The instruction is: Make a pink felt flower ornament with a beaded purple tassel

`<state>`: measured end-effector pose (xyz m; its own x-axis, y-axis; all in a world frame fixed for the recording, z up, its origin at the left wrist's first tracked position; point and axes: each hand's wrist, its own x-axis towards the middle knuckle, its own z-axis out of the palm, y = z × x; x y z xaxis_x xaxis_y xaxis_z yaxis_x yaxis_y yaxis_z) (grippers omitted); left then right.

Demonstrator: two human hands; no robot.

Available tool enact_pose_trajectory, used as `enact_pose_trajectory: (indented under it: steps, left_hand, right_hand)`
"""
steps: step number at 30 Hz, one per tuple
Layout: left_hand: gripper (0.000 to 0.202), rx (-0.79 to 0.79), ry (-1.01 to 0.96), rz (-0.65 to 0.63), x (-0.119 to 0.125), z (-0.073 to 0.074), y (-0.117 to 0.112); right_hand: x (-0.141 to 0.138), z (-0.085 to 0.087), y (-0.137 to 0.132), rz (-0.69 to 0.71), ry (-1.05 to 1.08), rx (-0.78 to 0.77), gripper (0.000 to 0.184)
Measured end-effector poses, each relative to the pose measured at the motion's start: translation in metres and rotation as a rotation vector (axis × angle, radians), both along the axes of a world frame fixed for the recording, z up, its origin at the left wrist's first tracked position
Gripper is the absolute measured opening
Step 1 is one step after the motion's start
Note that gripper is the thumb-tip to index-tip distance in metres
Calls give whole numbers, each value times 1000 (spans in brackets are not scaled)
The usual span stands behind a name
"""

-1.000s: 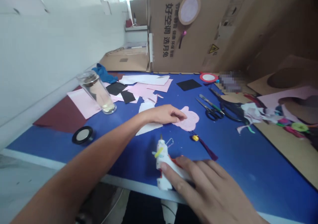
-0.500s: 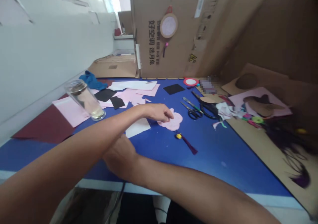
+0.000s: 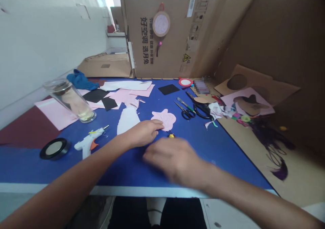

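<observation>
A pink flower-shaped cutout (image 3: 167,120) lies on the blue tabletop, and a yellow bead (image 3: 171,135) hangs off its near edge. My left hand (image 3: 144,133) grips that cutout at its left rim, thumb and fingers closed together. Nearer to me, my right hand (image 3: 175,158) is smeared by motion over the table; whether it holds anything is unclear, and it covers the tassel below the bead. Left of my left hand lies a white sheet (image 3: 127,120). A white glue gun (image 3: 87,142) with an orange trigger rests beside my left forearm.
Black tape (image 3: 45,153) and a lidded glass cup (image 3: 85,112) stand at left. Scissors (image 3: 188,113), pliers (image 3: 201,112) and a red-rimmed round piece (image 3: 185,82) lie to the right. Pink paper (image 3: 57,112) is at left; a tall cardboard box (image 3: 177,46) rises behind.
My right hand has come out from under my left forearm and swung right. My left hand has drawn back to the cutout's left edge. The glue gun and tape now show.
</observation>
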<state>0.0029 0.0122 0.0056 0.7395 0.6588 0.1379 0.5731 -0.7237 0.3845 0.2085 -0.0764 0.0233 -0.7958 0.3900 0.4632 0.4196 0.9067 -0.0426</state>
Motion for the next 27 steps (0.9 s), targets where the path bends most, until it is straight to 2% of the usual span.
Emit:
enact_pose_trajectory:
  steps: [1, 3, 5, 7, 10, 15, 27]
  left_hand:
    - [49, 9, -6, 16, 1, -2, -5]
    - [55, 41, -24, 53, 5, -6, -14]
    - [55, 98, -31, 94, 8, -10, -21]
    - [50, 159, -21, 121, 10, -16, -27]
    - [45, 232, -13, 147, 11, -25, -33]
    - [45, 298, -13, 159, 11, -35, -35]
    - [48, 320, 54, 142, 11, -38, -34]
  right_hand:
    - [21, -3, 17, -30, 147, -27, 38]
    - [56, -15, 51, -131, 265, -60, 44]
    - [79, -30, 76, -191, 227, -27, 48]
    - [91, -42, 89, -210, 117, -43, 49]
    - [95, -53, 90, -203, 7, -60, 49]
    - [94, -58, 89, -197, -59, -63, 53]
    - [92, -58, 89, -201, -103, -31, 53]
